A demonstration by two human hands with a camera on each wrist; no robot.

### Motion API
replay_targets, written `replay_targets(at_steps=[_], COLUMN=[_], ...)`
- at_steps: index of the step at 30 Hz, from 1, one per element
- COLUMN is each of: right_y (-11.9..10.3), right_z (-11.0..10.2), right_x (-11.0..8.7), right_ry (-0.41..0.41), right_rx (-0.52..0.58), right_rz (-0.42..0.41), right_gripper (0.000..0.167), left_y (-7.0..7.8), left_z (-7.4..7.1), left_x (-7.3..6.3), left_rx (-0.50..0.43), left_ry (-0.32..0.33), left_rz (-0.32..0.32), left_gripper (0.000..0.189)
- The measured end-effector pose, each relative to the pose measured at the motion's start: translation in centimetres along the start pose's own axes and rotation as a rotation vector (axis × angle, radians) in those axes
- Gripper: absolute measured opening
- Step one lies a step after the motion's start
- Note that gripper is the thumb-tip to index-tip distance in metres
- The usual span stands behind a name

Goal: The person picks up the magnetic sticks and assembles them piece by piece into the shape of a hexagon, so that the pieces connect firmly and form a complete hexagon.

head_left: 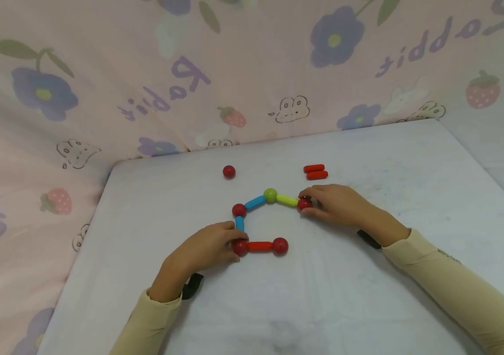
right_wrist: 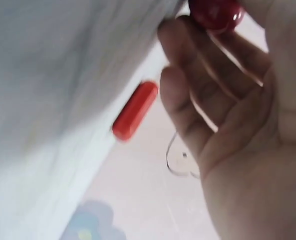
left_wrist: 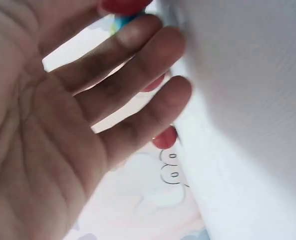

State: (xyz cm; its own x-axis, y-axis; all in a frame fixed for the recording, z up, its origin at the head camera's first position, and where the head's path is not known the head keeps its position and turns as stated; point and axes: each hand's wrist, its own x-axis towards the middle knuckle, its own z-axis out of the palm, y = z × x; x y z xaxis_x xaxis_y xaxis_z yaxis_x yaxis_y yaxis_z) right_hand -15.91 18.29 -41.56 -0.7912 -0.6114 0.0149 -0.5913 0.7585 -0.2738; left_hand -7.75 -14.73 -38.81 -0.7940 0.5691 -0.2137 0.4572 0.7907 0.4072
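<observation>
An open chain of toy balls and rods lies on the white table. My left hand [head_left: 207,245] grips a red ball [head_left: 239,248] at its lower left corner. From that ball a red rod [head_left: 259,246] runs right to another red ball [head_left: 280,246], and a blue rod [head_left: 240,224] runs up to a red ball [head_left: 239,210]. A second blue rod [head_left: 255,202], a green ball [head_left: 270,195] and a yellow-green rod [head_left: 287,200] follow. My right hand [head_left: 341,204] pinches the red ball [right_wrist: 215,14] at the chain's right end.
A loose red ball [head_left: 229,171] lies behind the chain, towards the back of the table [head_left: 145,197]. Two red rods [head_left: 317,175] lie side by side behind my right hand. Patterned cloth [head_left: 252,74] hangs along the table's back and sides.
</observation>
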Motion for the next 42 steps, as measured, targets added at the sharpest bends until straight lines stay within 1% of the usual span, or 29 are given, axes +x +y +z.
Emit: replay_targets(at_steps=[5, 6, 8, 10, 12, 15, 17, 19, 20, 22, 26, 28, 29, 32, 35, 37, 39, 40, 42], right_y=[-0.5, -0.7, -1.2, -1.8, -2.3, -2.8, -3.0, -3.1, -3.1, -3.2, -3.5, -3.7, -3.8, -3.6, -2.7, -1.6, -0.1, 0.7, 2.2], right_z=[0.3, 0.3, 0.4, 0.5, 0.7, 1.0, 1.2, 1.3, 1.4, 1.4, 1.6, 1.6, 1.6, 1.5, 0.9, 0.4, -0.3, -0.5, -0.9], right_x=[2.2, 2.7, 3.5, 4.3, 4.9, 5.7, 6.2, 6.8, 7.1, 7.7, 9.1, 9.6, 9.7, 9.7, 8.8, 7.9, 6.7, 6.1, 4.8], right_ry=[-0.014, -0.025, -0.049, -0.067, -0.075, -0.065, -0.059, -0.06, -0.062, -0.072, -0.094, -0.103, -0.109, -0.11, -0.08, -0.032, 0.04, 0.078, 0.154], right_rx=[-0.016, -0.023, -0.038, -0.057, -0.068, -0.067, -0.046, -0.03, -0.02, 0.005, 0.041, 0.047, 0.05, 0.017, -0.036, -0.064, -0.088, -0.098, -0.116], right_rz=[-0.023, -0.024, -0.029, -0.038, -0.053, -0.085, -0.107, -0.126, -0.136, -0.149, -0.159, -0.159, -0.158, -0.149, -0.166, -0.188, -0.21, -0.208, -0.175], right_gripper=[0.048, 0.049, 0.051, 0.052, 0.053, 0.052, 0.052, 0.051, 0.051, 0.051, 0.051, 0.051, 0.052, 0.055, 0.055, 0.051, 0.045, 0.042, 0.036], left_y=[0.1, 0.0, -0.3, -0.9, -1.7, -3.5, -4.7, -5.7, -6.0, -6.4, -6.4, -6.4, -6.3, -6.2, -6.0, -6.0, -6.0, -6.0, -6.1], left_z=[-0.6, -0.8, -1.3, -1.7, -2.2, -2.6, -2.7, -2.7, -2.6, -2.3, -1.8, -1.5, -1.3, -0.6, -0.1, 0.0, 0.0, 0.0, 0.0], left_x=[-0.4, -0.4, -0.2, 0.3, 0.9, 2.1, 2.9, 3.8, 4.3, 5.4, 7.0, 7.4, 7.4, 7.6, 7.6, 7.5, 7.3, 7.3, 7.2], left_rx=[-0.092, -0.113, -0.145, -0.155, -0.125, -0.007, 0.072, 0.137, 0.154, 0.171, 0.162, 0.148, 0.133, 0.103, 0.066, 0.042, 0.022, 0.014, 0.007], left_ry=[-0.068, -0.072, -0.059, -0.015, 0.057, 0.194, 0.275, 0.335, 0.347, 0.349, 0.327, 0.314, 0.305, 0.28, 0.284, 0.297, 0.308, 0.31, 0.31], left_rz=[0.023, 0.028, 0.037, 0.034, 0.025, 0.023, 0.027, 0.031, 0.035, 0.043, 0.055, 0.038, 0.019, -0.026, -0.05, -0.067, -0.081, -0.087, -0.095], left_gripper=[0.039, 0.038, 0.034, 0.03, 0.026, 0.023, 0.022, 0.023, 0.025, 0.031, 0.04, 0.04, 0.04, 0.037, 0.036, 0.036, 0.035, 0.035, 0.034])
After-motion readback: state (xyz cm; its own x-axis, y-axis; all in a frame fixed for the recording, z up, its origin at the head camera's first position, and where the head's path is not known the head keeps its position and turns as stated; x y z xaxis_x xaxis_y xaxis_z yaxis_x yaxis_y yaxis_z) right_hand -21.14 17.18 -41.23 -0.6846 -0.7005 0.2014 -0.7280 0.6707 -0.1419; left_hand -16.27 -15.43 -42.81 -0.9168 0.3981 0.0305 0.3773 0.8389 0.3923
